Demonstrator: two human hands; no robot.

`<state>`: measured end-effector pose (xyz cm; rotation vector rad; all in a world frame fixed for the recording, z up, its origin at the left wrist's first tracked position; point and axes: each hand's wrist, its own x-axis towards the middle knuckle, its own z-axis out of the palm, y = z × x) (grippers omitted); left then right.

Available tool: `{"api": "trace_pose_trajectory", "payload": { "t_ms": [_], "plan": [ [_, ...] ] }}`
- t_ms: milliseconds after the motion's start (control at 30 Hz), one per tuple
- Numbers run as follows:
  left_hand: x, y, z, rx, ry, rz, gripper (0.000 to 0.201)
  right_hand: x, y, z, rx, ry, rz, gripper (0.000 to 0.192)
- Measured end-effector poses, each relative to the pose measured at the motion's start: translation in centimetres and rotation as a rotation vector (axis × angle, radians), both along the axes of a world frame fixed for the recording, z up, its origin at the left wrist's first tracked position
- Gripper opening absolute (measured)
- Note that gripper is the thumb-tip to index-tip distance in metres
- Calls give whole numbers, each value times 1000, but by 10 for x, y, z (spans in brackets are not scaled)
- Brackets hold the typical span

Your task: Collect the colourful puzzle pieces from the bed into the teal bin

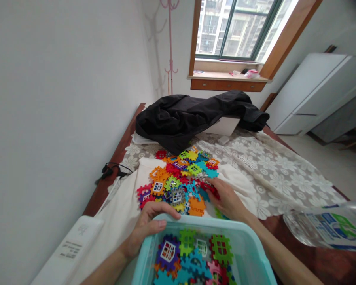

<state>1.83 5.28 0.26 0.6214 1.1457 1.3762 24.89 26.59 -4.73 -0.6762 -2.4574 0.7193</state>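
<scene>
A light teal plastic tub [245,226] stands close to me, with several colourful toothed building tiles inside, among them a purple tile [168,251] with a white window piece and a green tile [222,249]. My left hand [145,225] grips the tub's far left rim, thumb inside and fingers over the outside. Beyond the tub lies a loose heap of the same tiles [173,183]. At that heap's right edge, my right hand [224,196] has its fingers curled at red tiles [210,189]. Its fingertips are partly hidden, so a firm hold is hard to confirm.
The heap rests on a white cloth [121,213] over a patterned tablecloth [280,174]. Black fabric [184,114] covers a pale box at the back. A clear plastic bottle [329,225] lies at right, a white device [68,249] at left, beside a black cable [109,171].
</scene>
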Motion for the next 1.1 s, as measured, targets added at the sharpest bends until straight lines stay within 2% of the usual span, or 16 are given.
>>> {"api": "trace_pose_trajectory", "payload": {
  "t_ms": [67, 133, 233, 333, 400, 533, 600, 633, 700, 767, 833, 933, 1000, 1100],
  "plan": [
    [-1, -1, -3, 13, -6, -9, 28, 0, 1, 1, -59, 39, 2, 25],
    [-2, -1, -9, 46, -13, -22, 29, 0, 3, 5, -192, 144, -57, 23],
    [-4, 0, -19, 92, -14, -29, 28, 4, 5, 18, -570, 381, -140, 31],
    [-4, 2, -22, 117, -8, -32, 27, 17, -3, 36, -931, 592, -46, 45],
    [-4, 2, -21, 127, -13, -33, 26, 28, -14, 50, -985, 653, 94, 50],
    [-3, 2, -20, 128, -29, -49, 27, 44, -34, 75, -807, 471, 480, 58],
    [-4, 2, -20, 123, -13, -58, 26, 47, -33, 85, -706, 391, 556, 58],
    [-4, 2, -21, 122, -4, -56, 26, 48, -29, 88, -661, 389, 523, 54],
    [-4, 2, -22, 121, 6, -48, 27, 51, -14, 90, -566, 336, 345, 47],
    [-4, 3, -23, 122, -1, -44, 28, 55, 3, 87, -438, 91, 170, 36],
    [-4, 3, -22, 125, -15, -48, 27, 60, 15, 78, -305, -235, 57, 30],
    [-2, 4, -18, 128, -24, -44, 26, 66, 19, 57, -178, -523, -24, 47],
    [-1, 5, -15, 133, -6, -44, 26, 68, 16, 44, -137, -580, -44, 52],
    [-1, 7, -12, 159, 22, -75, 28, 71, 16, 30, -145, -589, -25, 46]
  ]
}}
